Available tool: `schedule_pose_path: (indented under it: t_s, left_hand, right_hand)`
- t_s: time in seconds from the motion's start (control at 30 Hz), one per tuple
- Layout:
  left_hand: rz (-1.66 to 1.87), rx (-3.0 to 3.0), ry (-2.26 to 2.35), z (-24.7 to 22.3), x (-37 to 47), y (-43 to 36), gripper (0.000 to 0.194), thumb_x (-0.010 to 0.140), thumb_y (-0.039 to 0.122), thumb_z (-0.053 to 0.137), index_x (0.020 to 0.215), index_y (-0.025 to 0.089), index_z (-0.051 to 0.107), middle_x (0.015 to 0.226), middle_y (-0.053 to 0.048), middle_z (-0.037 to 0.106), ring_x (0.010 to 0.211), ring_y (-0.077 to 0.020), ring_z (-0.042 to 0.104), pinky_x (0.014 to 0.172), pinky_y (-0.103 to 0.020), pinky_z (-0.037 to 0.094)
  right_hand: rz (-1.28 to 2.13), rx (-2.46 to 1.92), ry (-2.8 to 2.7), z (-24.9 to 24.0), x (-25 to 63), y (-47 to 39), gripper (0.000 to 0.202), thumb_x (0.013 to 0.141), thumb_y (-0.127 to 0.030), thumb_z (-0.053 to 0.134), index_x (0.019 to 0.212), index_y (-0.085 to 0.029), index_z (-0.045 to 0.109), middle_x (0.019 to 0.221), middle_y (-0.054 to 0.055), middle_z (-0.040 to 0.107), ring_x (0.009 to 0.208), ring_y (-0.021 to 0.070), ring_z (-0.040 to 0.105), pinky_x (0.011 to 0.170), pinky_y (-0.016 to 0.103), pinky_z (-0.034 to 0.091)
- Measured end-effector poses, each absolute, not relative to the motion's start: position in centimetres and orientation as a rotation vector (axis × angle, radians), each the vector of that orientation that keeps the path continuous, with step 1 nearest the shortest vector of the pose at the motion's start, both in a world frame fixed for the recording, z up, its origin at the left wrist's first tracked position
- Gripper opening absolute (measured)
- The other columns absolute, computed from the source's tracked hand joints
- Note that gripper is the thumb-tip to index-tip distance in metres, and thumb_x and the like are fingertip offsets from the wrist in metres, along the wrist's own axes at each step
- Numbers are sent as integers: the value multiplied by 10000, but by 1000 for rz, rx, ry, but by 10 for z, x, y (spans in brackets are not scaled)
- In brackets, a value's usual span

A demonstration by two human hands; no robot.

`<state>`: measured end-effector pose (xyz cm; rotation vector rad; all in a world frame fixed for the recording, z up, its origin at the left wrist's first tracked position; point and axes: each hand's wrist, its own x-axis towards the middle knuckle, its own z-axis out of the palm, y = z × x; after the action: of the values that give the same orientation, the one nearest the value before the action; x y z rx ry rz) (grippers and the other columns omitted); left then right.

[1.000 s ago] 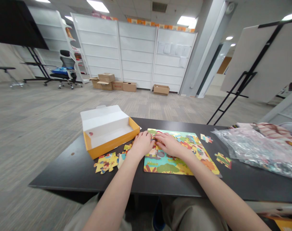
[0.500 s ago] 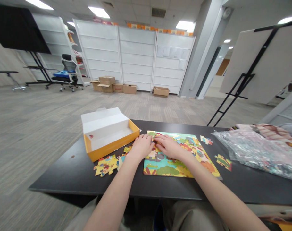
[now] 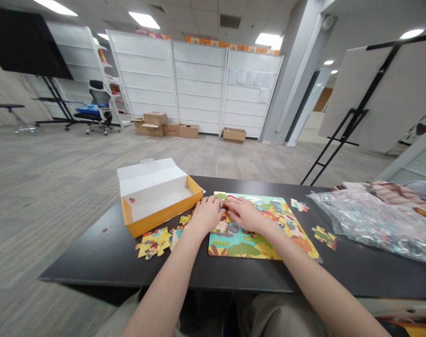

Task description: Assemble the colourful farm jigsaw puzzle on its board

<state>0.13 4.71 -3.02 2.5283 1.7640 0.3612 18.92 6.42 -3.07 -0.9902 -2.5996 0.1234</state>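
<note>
A jigsaw puzzle (image 3: 242, 249) with a colourful animal scene lies on the black table, much of it filled in. My left hand (image 3: 207, 216) rests over its upper left edge, fingers stretched out and slightly apart, thumb towards the other hand. Beside it, my right hand (image 3: 245, 214) bends its fingers and thumb around a small puzzle piece at the upper left of the picture; the piece is mostly covered. Joined loose pieces (image 3: 154, 242) lie left of my left forearm. To the right of the puzzle are a piece cluster (image 3: 325, 237) and a smaller piece (image 3: 299, 205).
An open yellow box (image 3: 163, 219) with a white lid stands at the left of the table (image 3: 104, 262). A clear plastic bag (image 3: 367, 220) and patterned cloth lie at the right. Beyond are cardboard boxes (image 3: 155, 124), white shelving panels and a board on a black stand (image 3: 353, 112).
Both hands stay at the same spot on the puzzle with hardly any movement. The whole view has shifted very slightly.
</note>
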Motion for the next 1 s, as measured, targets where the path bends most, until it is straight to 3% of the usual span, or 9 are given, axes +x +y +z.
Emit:
schedule_pose_path:
  t_s: [0.63, 0.8, 1.0]
  left_hand:
    - [393, 2521, 1733, -32, -1, 46, 359, 974, 414, 476, 1256, 221, 586, 1432, -116, 547, 1261, -340, 523, 1006, -505, 455]
    - [405, 2477, 1684, -31, -6, 49, 437, 956, 433, 497, 1327, 205, 531, 1427, -125, 563, 1285, -338, 503, 1007, -510, 460]
    - [386, 2490, 1670, -36, -7, 51, 467, 954, 461, 488, 1343, 208, 542, 1528, -110, 470, 1345, -354, 449, 1041, -549, 442]
  right_hand:
    - [129, -1057, -2585, -28, 189, 62, 289, 957, -186, 513, 1210, -168, 653, 1236, 115, 693, 1161, 256, 608, 1030, 434, 456]
    - [135, -1061, -2587, -29, 190, 62, 324, 961, -206, 515, 1255, -174, 646, 1291, 126, 671, 1227, 267, 583, 1049, 457, 450]
    - [123, -1035, -2629, -30, 190, 63, 399, 982, -194, 457, 1354, -204, 602, 1369, 113, 632, 1253, 244, 557, 1069, 462, 431]
